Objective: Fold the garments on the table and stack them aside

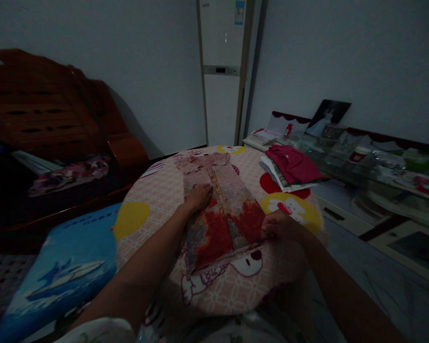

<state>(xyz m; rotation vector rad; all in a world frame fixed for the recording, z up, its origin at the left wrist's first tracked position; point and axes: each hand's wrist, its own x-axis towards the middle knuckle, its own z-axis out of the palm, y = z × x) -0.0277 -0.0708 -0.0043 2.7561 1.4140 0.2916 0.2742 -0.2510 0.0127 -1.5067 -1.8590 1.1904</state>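
Note:
A patterned blouse [214, 228], pale pinkish-grey above and rusty red toward its hem, lies spread out on the round table. Its collar end points away from me and a front strip runs down its middle. My left hand [199, 196] rests flat on the left half of the blouse, fingers stretched out. At the lower right corner, my right hand [277, 226] has its fingers curled closed on the edge of the hem. Farther back on the right sits a stack of folded clothes [293, 164], dark pink on top with white and grey pieces below.
A pink patterned cloth [150, 190] covers the round table. On the left stand a wooden bench [39, 109] and a blue printed cushion [71, 257]. To the right, a glass-topped cabinet [336, 212] carries a paper cup [359, 155] and clutter. A tall air conditioner [221, 100] fills the corner.

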